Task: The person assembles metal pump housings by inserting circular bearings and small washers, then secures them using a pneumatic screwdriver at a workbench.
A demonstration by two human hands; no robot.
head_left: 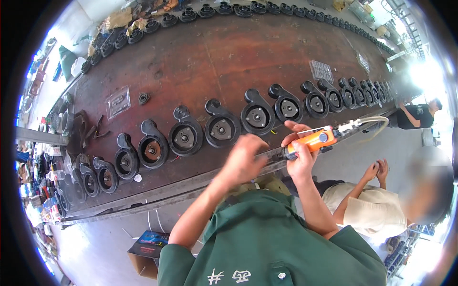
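My right hand (301,162) is closed around an orange and black handheld air tool (312,141), held level above the table's near edge. A pale hose (377,119) runs from its metal fitting off to the right. The tool's dark front end points left, toward my left hand (243,159). That hand is smeared by motion, so whether its fingers hold anything is hidden. Just beyond both hands stand round black pump-like housings in a row, among them one housing (257,117) with a light centre plate and another (288,107) beside it.
The row of housings curves along the near side of the long brown table (191,62). More housings (188,15) line its far edge. Clear plastic trays (118,102) and a small dark ring (143,98) lie on top. A co-worker (372,205) is close on my right; a cardboard box (145,264) sits below.
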